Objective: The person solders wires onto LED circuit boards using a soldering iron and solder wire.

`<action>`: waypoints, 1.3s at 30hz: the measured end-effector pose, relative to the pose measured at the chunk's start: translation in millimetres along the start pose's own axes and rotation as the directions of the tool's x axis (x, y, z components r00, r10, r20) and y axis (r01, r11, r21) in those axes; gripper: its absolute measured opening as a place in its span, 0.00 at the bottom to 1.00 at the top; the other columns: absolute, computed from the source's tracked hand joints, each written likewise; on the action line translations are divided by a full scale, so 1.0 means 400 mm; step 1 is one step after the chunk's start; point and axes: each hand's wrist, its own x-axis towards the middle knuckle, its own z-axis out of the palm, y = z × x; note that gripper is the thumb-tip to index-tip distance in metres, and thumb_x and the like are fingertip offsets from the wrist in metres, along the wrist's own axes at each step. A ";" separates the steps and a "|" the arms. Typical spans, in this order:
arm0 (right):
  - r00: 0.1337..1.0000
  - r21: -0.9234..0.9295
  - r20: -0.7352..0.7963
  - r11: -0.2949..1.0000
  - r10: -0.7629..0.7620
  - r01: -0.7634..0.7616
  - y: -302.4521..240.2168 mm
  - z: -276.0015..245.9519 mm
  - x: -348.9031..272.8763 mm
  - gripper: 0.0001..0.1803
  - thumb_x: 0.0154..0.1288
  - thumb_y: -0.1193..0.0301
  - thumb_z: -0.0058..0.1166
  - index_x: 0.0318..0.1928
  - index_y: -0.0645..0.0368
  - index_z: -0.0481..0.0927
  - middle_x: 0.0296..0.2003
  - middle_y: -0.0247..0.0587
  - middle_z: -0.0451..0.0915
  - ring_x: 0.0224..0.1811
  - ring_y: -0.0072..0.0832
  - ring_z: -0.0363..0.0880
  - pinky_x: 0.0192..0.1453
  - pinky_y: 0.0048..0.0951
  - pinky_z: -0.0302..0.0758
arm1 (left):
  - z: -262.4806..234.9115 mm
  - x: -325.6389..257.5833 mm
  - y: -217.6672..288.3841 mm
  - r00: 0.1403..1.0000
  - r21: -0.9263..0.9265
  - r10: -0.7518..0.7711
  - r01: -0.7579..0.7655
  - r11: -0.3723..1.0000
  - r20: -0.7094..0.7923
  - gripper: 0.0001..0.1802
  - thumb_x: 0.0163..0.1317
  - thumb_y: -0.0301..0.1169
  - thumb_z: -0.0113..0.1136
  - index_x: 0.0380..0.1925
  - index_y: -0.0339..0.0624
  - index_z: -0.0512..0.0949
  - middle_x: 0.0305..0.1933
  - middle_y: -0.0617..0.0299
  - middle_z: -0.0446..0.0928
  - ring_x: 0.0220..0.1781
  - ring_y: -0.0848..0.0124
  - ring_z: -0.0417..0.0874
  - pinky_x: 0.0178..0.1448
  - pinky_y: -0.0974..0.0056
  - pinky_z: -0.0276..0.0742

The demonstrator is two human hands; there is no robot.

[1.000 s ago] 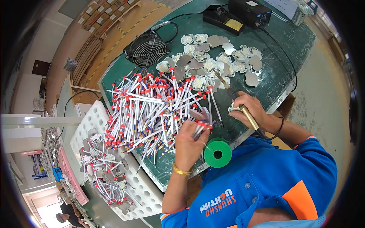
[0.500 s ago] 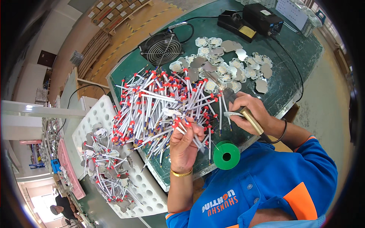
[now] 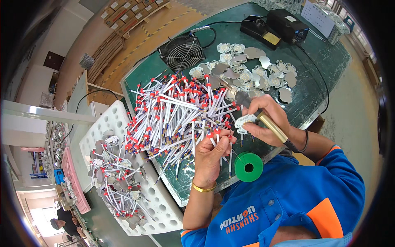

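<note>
My left hand [image 3: 210, 154] is closed on a pair of white sleeved wires [image 3: 214, 139] with red collars. A thin strand of solder runs between its fingertips and a green spool [image 3: 240, 169] at the table's near edge. In my right hand [image 3: 273, 119] is a soldering iron [image 3: 273, 124] with a gold-coloured handle, its tip pointing up and left over loose boards. The same hand pinches a small white circuit board [image 3: 245, 122] between thumb and fingers, close to the left fingertips. Left of both hands lies a big heap of white wires [image 3: 173, 111] with red collars.
Small boards [image 3: 247, 78] lie scattered beyond my right hand. A black fan [image 3: 181, 53] and a soldering station [image 3: 284, 26] stand at the back of the green table. On the left, a white perforated foam tray [image 3: 158, 201] bears wired boards [image 3: 117, 177]. A person [image 3: 68, 222] is far off.
My left hand has moved right, toward my right hand; a white piece near its fingertips no longer shows there. The board in my right hand has turned from edge-on to face-up.
</note>
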 end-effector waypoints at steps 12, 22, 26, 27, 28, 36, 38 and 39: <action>1.000 0.037 0.012 0.999 -0.005 0.004 -0.021 -0.001 -0.005 0.19 0.49 0.78 0.62 0.40 0.57 0.68 0.33 0.39 0.73 0.29 0.29 0.74 0.33 0.27 0.71 | 0.029 -0.022 0.014 1.000 0.136 -0.018 0.016 0.991 0.017 0.11 0.58 0.28 0.59 0.41 0.38 0.75 0.33 0.60 0.80 0.32 0.79 0.77 0.35 0.76 0.69; 0.914 -0.132 0.171 0.910 -0.369 0.392 -0.036 -0.014 -0.014 0.20 0.43 0.83 0.58 0.39 0.57 0.69 0.26 0.39 0.72 0.21 0.34 0.70 0.18 0.31 0.65 | 0.043 -0.025 -0.002 0.991 0.411 0.072 -0.021 0.912 -0.109 0.11 0.56 0.24 0.61 0.40 0.38 0.78 0.33 0.63 0.80 0.34 0.79 0.77 0.40 0.74 0.73; 0.934 -0.054 0.115 0.937 -0.338 0.346 -0.031 0.001 -0.002 0.19 0.46 0.82 0.58 0.39 0.58 0.68 0.27 0.40 0.72 0.22 0.35 0.71 0.21 0.31 0.67 | 0.033 -0.027 -0.010 0.991 0.232 0.041 -0.010 0.973 -0.131 0.10 0.57 0.26 0.60 0.40 0.39 0.79 0.34 0.63 0.80 0.33 0.80 0.76 0.37 0.75 0.72; 0.956 -0.047 0.047 0.956 -0.289 0.291 -0.020 0.008 -0.006 0.18 0.47 0.81 0.58 0.39 0.58 0.68 0.28 0.40 0.73 0.22 0.35 0.72 0.23 0.31 0.68 | 0.034 -0.027 -0.008 0.991 0.231 0.039 -0.008 0.973 -0.130 0.10 0.57 0.26 0.60 0.40 0.39 0.79 0.34 0.63 0.80 0.33 0.80 0.76 0.37 0.75 0.72; 0.972 -0.037 -0.022 0.971 -0.236 0.235 -0.015 0.012 -0.008 0.17 0.49 0.80 0.58 0.39 0.58 0.69 0.28 0.40 0.73 0.23 0.36 0.72 0.26 0.30 0.70 | 0.035 -0.026 -0.001 0.990 0.195 0.031 -0.003 0.981 -0.138 0.09 0.58 0.27 0.59 0.39 0.38 0.79 0.34 0.62 0.80 0.33 0.80 0.77 0.36 0.75 0.71; 0.994 -0.024 0.090 0.998 -0.061 0.064 -0.013 0.018 0.012 0.16 0.49 0.78 0.60 0.38 0.58 0.69 0.31 0.39 0.74 0.26 0.36 0.74 0.30 0.29 0.71 | 0.024 -0.030 0.007 0.979 0.202 0.127 -0.093 0.975 -0.163 0.10 0.57 0.24 0.59 0.39 0.36 0.79 0.33 0.62 0.80 0.31 0.80 0.77 0.32 0.77 0.70; 0.985 0.006 0.169 0.999 -0.043 0.042 -0.011 0.021 0.017 0.16 0.49 0.77 0.59 0.38 0.57 0.69 0.31 0.39 0.75 0.28 0.37 0.76 0.31 0.30 0.72 | 0.052 -0.030 0.024 0.970 0.237 0.134 -0.084 0.968 -0.203 0.10 0.56 0.22 0.60 0.39 0.36 0.79 0.31 0.64 0.79 0.30 0.82 0.75 0.32 0.78 0.69; 0.985 0.005 0.168 0.999 -0.040 0.040 -0.009 0.021 0.019 0.16 0.49 0.77 0.59 0.38 0.57 0.69 0.31 0.39 0.75 0.28 0.37 0.76 0.31 0.30 0.72 | 0.061 -0.028 0.029 0.959 0.273 0.145 -0.076 0.959 -0.242 0.10 0.55 0.21 0.60 0.38 0.36 0.79 0.29 0.67 0.78 0.28 0.83 0.74 0.32 0.79 0.68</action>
